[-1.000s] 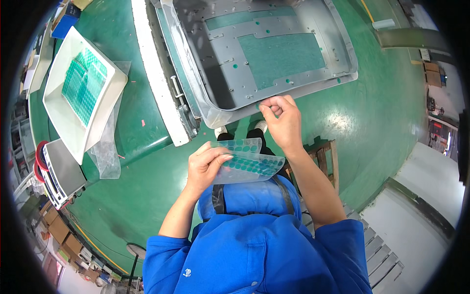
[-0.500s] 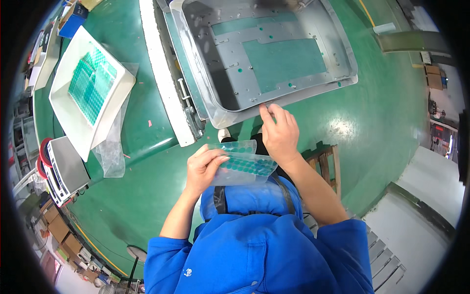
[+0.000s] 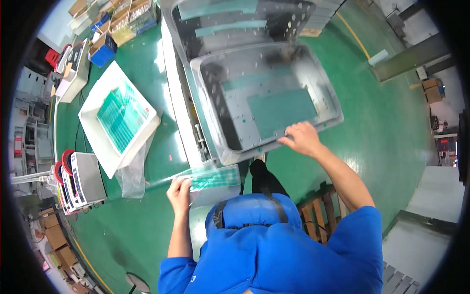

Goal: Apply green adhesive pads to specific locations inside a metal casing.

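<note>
The left hand (image 3: 179,192) pinches a clear sheet (image 3: 215,182) of green dots between thumb and fingers; the sheet hangs out to the hand's right, near the casing's close left corner and blurred; the right hand (image 3: 304,137) is at the near rim of the grey casing (image 3: 230,156), fingers bent, though whether they clasp it I cannot tell; a white bin (image 3: 92,126) holding green sheets (image 3: 122,117) stands off to the left.
</note>
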Motion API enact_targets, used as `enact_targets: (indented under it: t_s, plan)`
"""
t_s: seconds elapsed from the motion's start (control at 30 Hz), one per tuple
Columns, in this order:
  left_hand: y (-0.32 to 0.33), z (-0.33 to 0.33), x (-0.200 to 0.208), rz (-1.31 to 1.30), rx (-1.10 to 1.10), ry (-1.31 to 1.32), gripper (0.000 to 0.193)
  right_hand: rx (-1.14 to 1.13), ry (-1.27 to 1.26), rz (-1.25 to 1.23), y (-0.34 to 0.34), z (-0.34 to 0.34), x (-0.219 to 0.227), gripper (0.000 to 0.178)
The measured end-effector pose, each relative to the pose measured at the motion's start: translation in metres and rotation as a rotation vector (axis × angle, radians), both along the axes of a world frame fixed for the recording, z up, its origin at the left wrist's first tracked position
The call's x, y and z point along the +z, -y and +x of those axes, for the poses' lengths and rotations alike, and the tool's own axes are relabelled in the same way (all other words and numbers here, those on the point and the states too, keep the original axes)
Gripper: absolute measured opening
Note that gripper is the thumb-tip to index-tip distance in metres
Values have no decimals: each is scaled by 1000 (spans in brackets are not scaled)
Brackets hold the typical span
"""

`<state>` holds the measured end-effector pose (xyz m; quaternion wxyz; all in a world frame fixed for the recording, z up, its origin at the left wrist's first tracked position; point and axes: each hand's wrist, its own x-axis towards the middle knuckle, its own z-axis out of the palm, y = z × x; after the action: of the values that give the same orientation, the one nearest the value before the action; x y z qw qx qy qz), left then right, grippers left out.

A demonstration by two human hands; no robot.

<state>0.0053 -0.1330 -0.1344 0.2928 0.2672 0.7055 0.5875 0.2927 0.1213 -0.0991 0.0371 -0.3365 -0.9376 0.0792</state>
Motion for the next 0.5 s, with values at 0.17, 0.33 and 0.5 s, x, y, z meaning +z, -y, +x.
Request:
enact_targets:
  t_s: [0.17,0.33,0.5]
  plan:
    - [18,-44,10,346,243,117,8,37,-39,-201,-22,-25,122,42]
    - [-113,-55,61,604,204,465,25,208,-143,-489,-137,-73,219,30]
    - [-240,-103,26,632,183,876,27,-194,-1052,-607,-255,83,194,46]
